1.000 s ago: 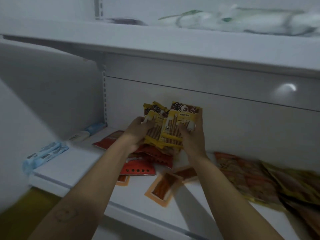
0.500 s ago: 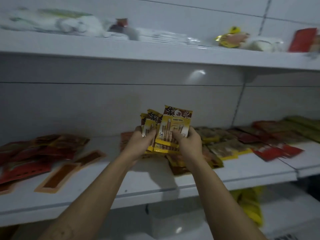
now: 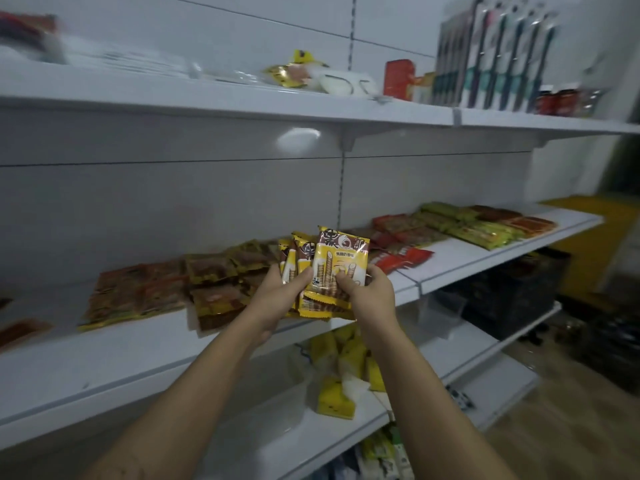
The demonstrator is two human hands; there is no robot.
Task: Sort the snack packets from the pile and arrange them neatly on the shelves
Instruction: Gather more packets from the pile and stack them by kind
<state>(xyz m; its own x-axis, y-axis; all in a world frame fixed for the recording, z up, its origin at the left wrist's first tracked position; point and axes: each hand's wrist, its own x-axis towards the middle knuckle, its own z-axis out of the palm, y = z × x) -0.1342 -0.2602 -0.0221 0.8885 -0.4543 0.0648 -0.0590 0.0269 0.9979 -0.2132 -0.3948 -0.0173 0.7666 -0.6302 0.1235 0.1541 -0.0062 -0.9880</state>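
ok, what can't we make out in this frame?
Head view only.
Count of yellow wafer packets: the front one covers the rest.
Top-left goods: motion blur.
Bottom-shelf packets: cut off by the lower edge.
Small jars, top right: labels too small and blurred.

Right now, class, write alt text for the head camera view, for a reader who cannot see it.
Two bare hands, left hand and right hand, hold a fanned stack of yellow-and-brown wafer-roll snack packets upright in front of a white metal shelf. Flat brown and orange foil packets lie on it to the left, red and green packets to the right.
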